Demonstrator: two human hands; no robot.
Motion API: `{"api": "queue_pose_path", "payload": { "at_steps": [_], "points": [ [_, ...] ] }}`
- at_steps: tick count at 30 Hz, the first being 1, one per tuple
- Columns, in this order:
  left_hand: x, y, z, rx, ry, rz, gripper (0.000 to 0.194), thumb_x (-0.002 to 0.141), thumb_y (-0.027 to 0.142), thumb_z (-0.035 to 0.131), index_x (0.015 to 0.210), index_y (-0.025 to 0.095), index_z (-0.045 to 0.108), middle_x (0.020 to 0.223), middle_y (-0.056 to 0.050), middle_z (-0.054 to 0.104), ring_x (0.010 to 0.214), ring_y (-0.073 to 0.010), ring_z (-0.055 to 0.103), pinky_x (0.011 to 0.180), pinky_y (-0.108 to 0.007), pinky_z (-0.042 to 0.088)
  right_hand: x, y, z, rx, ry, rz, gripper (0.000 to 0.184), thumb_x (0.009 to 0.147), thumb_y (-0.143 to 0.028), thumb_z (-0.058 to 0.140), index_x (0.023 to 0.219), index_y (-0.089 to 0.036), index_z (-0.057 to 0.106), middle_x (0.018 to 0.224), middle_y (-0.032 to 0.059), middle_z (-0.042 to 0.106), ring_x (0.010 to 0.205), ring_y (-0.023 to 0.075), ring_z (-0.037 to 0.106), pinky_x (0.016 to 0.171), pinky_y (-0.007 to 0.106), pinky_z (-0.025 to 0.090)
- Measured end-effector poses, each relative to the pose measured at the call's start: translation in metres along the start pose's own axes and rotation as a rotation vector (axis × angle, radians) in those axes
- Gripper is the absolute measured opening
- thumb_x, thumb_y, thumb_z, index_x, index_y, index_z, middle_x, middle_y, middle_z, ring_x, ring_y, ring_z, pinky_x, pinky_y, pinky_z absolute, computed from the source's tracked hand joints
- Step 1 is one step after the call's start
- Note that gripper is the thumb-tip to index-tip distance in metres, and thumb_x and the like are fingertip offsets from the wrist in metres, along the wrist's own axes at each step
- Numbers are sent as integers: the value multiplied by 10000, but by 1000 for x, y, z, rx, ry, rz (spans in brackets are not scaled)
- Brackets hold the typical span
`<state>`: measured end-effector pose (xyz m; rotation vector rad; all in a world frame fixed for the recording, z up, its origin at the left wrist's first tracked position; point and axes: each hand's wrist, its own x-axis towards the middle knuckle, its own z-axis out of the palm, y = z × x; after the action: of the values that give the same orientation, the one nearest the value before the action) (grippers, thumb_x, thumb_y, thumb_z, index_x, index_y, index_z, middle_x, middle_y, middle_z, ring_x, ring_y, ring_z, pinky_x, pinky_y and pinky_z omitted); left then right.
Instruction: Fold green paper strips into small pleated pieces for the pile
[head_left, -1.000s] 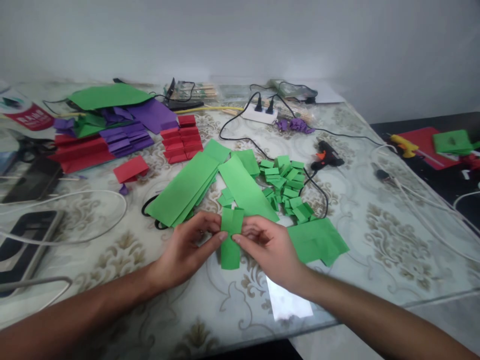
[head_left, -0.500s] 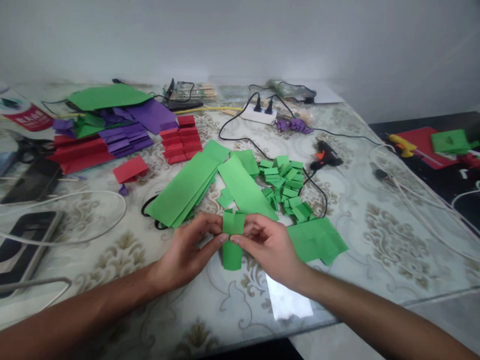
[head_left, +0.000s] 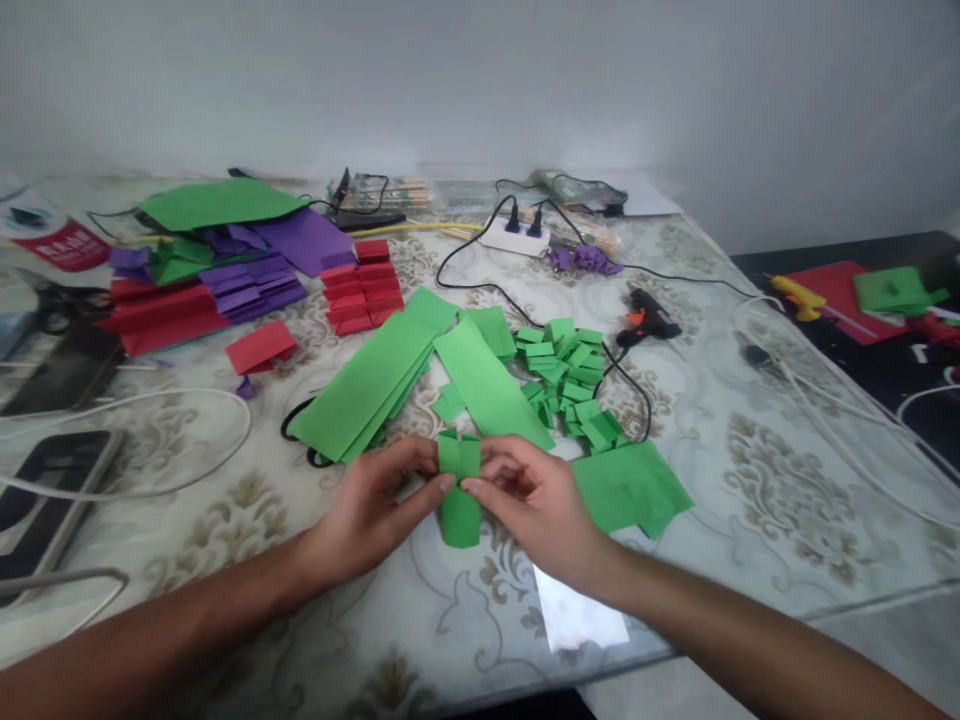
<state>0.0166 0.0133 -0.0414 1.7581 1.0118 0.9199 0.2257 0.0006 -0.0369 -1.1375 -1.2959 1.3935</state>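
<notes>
Between my two hands, above the front middle of the table, is a folded strip of green paper (head_left: 460, 515). My left hand (head_left: 390, 490) pinches its left edge between thumb and fingers. On the opposite edge my right hand (head_left: 536, 495) grips it the same way, the thumbs nearly meeting at a crease. The strip's top end has a small slit or fold. Just beyond my hands lie long green paper strips (head_left: 367, 385), another green strip (head_left: 491, 380) and a heap of small folded green pieces (head_left: 566, 370). Green sheets (head_left: 634, 485) rest beside my right hand.
A black glue gun (head_left: 649, 318) and its cable lie right of the heap. Behind stands a white power strip (head_left: 516, 236) with two plugs. Red folded papers (head_left: 364, 290), purple paper (head_left: 304, 240), scissors (head_left: 56, 300) and a phone (head_left: 56, 500) with white cables occupy the left.
The green strip has shifted slightly left and down in the picture, with both hands still pinching it. The surroundings also shift slightly with the camera; nothing has been let go.
</notes>
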Motion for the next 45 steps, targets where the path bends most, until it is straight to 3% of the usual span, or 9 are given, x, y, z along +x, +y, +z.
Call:
{"api": "queue_pose_path", "payload": {
  "at_steps": [5,10,26,32,45],
  "points": [
    [2,-2,1,-1,53,-10,142,937,269,746,838,189,681,739,-1,706,663,-149,662,590,-231,533,-1,0,-1,-44,-2,-18,197,859,-248,778,1045,-218,718,760,-3,753,683,156,712,643,264,565],
    [1,-4,2,67,87,-33,197,923,260,756,770,188,654,659,37,652,584,-112,590,527,-194,453,0,2,0,-44,-16,-1,101,857,-250,780,924,-201,724,778,6,756,689,147,706,642,250,552],
    [0,-4,0,73,67,-44,208,934,272,735,764,181,655,664,27,662,602,-117,598,554,-203,459,2,2,-1,-39,-19,5,101,849,-258,796,888,-200,723,785,7,761,695,151,706,661,255,557],
    [2,-1,2,-118,17,-128,99,949,278,719,946,187,682,804,-7,737,731,-147,687,672,-231,534,4,-1,-1,44,-45,57,99,858,-270,780,876,-193,720,765,2,744,678,138,676,648,244,532],
    [-2,-1,-4,-161,-65,-154,137,1026,298,618,1125,205,626,934,-38,756,859,-177,714,743,-258,542,5,-1,-2,119,-24,110,238,824,-369,841,858,-183,697,705,-16,655,627,121,578,605,243,475]
  ]
}}
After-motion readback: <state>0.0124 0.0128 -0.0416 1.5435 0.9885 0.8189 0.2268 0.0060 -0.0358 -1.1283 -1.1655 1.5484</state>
